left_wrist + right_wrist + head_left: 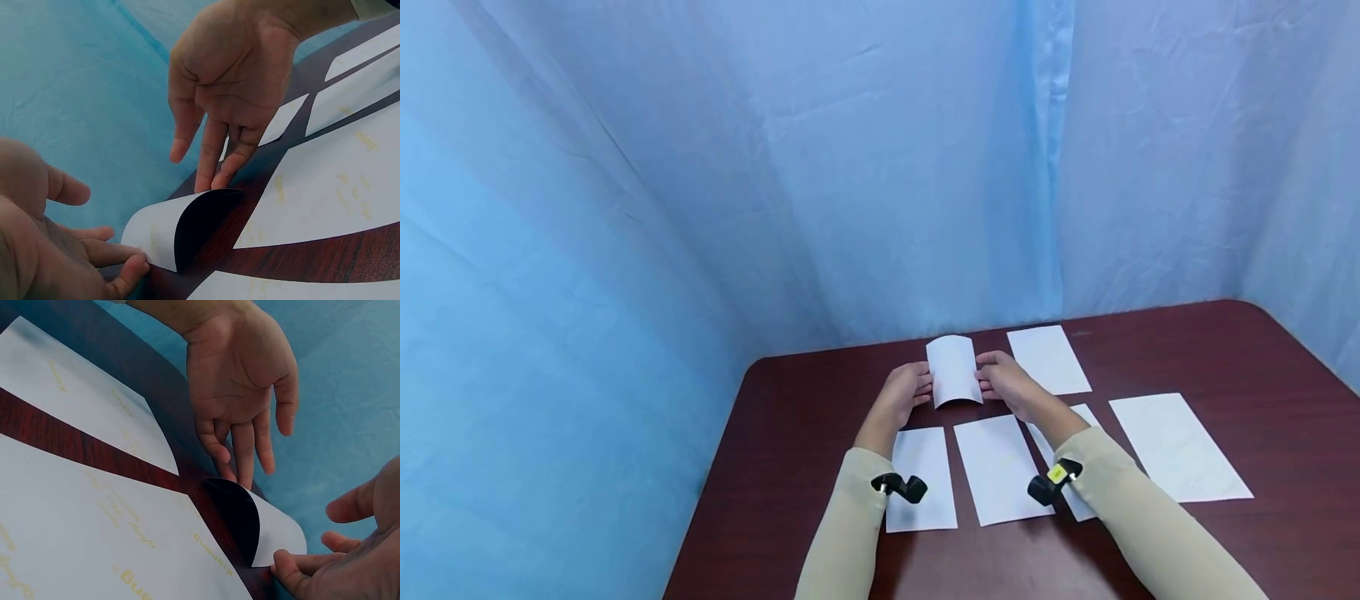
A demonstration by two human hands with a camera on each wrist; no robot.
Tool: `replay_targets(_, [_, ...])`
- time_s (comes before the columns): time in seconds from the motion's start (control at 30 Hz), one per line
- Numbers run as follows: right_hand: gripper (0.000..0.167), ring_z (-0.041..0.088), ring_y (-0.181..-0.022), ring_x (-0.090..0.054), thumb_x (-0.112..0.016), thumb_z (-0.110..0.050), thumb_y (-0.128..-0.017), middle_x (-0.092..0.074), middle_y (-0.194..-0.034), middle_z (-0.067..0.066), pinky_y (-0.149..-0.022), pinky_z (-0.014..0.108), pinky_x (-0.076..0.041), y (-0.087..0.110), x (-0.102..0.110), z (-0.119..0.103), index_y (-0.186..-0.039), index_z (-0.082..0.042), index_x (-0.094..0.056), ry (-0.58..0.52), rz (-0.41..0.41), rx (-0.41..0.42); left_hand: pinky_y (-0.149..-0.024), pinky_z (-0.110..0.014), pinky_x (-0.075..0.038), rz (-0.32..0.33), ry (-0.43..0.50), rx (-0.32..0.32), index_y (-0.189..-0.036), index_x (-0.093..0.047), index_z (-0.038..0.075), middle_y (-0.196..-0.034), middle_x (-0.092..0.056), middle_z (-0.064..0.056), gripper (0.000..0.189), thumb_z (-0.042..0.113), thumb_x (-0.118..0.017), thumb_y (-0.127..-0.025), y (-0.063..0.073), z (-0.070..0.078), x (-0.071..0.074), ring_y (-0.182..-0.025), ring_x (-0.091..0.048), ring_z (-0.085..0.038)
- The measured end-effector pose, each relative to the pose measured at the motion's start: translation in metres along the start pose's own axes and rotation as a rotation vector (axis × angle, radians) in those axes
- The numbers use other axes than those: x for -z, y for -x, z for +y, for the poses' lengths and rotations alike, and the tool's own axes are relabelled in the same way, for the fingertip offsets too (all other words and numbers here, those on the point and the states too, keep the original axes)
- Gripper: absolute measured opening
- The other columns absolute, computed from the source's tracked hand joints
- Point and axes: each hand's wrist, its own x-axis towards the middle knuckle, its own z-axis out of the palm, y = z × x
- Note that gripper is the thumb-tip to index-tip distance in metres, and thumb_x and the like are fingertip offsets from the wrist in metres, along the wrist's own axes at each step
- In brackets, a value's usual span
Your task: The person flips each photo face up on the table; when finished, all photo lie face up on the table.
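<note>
A small white sheet of paper [955,369], probably photo paper, bows upward near the table's back edge. Its underside [201,228] looks dark, and faint yellow print marks the white face. My left hand [904,394] touches its left edge with extended fingertips, thumb held apart. At the opposite edge, my right hand [1006,387] touches the paper with its fingertips, thumb also away from it. Both wrist views show the palms facing each other across the arched sheet [278,531].
On the dark red table [805,467] lie other white sheets: one at the back right [1049,358], one at the right [1180,450], and a front row including a left sheet [936,492] and a middle sheet [1000,467]. Blue curtains [880,167] hang behind.
</note>
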Motion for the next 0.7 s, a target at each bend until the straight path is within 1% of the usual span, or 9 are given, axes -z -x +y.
replay_targets(0.1, [0.055,0.029,-0.117,-0.054,-0.041,-0.01,-0.108,-0.047,-0.141,0.025,-0.107,0.044,-0.051,0.0,0.0,0.001,-0.159,0.006,-0.03,-0.002,-0.001,-0.001,-0.118,-0.046,-0.048,-0.003,-0.048,-0.009,-0.158,-0.047,0.004,-0.158,-0.054,-0.019,0.053,0.024,-0.05,-0.109,0.001,0.0,-0.001,-0.144,-0.051,-0.034])
replay_targets(0.23, [0.056,0.03,-0.119,-0.053,-0.041,-0.011,-0.108,-0.047,-0.143,0.025,-0.108,0.045,-0.05,0.0,0.0,0.001,-0.16,0.005,-0.029,-0.002,-0.002,0.006,-0.118,-0.048,-0.048,0.024,-0.099,-0.05,-0.159,-0.045,0.004,-0.157,-0.052,-0.02,0.054,0.022,-0.051,-0.108,0.004,0.001,-0.005,-0.144,-0.051,-0.035])
replay_targets(0.37, [0.057,0.035,-0.128,-0.053,-0.042,-0.014,-0.108,-0.044,-0.152,0.027,-0.109,0.045,-0.051,0.002,-0.004,0.001,-0.161,0.002,-0.029,0.032,0.015,0.008,-0.117,-0.049,-0.05,0.088,-0.133,-0.107,-0.161,-0.041,0.005,-0.157,-0.052,-0.023,0.057,0.017,-0.054,-0.107,0.003,0.0,-0.008,-0.142,-0.056,-0.038])
replay_targets(0.43, [0.057,0.039,-0.134,-0.052,-0.042,-0.016,-0.109,-0.042,-0.157,0.028,-0.11,0.045,-0.051,0.002,-0.006,0.001,-0.162,0.001,-0.03,0.051,0.022,0.012,-0.117,-0.049,-0.05,0.126,-0.13,-0.133,-0.16,-0.042,0.005,-0.157,-0.053,-0.023,0.058,0.013,-0.058,-0.105,0.003,-0.001,-0.007,-0.139,-0.059,-0.039])
replay_targets(0.5, [0.057,0.04,-0.138,-0.05,-0.042,-0.017,-0.109,-0.04,-0.16,0.027,-0.112,0.046,-0.051,0.002,-0.007,0.001,-0.162,0.0,-0.03,0.061,0.024,0.012,-0.115,-0.049,-0.052,0.164,-0.116,-0.154,-0.158,-0.044,0.005,-0.155,-0.055,-0.024,0.058,0.009,-0.061,-0.103,0.001,-0.002,-0.005,-0.137,-0.061,-0.039])
replay_targets(0.57, [0.057,0.041,-0.138,-0.05,-0.042,-0.016,-0.109,-0.039,-0.161,0.027,-0.112,0.047,-0.05,0.001,-0.007,0.001,-0.162,0.0,-0.03,0.046,0.021,0.012,-0.113,-0.047,-0.053,0.182,-0.073,-0.154,-0.156,-0.047,0.005,-0.152,-0.058,-0.023,0.056,0.007,-0.062,-0.102,0.0,-0.004,-0.001,-0.135,-0.063,-0.037])
replay_targets(0.63, [0.057,0.041,-0.138,-0.049,-0.041,-0.016,-0.11,-0.039,-0.16,0.028,-0.114,0.049,-0.049,0.0,-0.005,0.002,-0.163,0.001,-0.029,0.018,0.011,0.009,-0.111,-0.045,-0.055,0.177,-0.013,-0.14,-0.156,-0.049,0.004,-0.15,-0.06,-0.023,0.055,0.008,-0.062,-0.103,-0.003,-0.006,0.004,-0.133,-0.065,-0.035])
replay_targets(0.7, [0.058,0.042,-0.142,-0.047,-0.039,-0.017,-0.11,-0.038,-0.161,0.029,-0.119,0.051,-0.046,-0.002,-0.001,0.003,-0.164,0.002,-0.026,-0.04,-0.007,0.0,-0.109,-0.041,-0.057,0.16,0.064,-0.119,-0.155,-0.049,0.003,-0.147,-0.062,-0.023,0.054,0.007,-0.062,-0.103,-0.005,-0.008,0.008,-0.13,-0.066,-0.033])
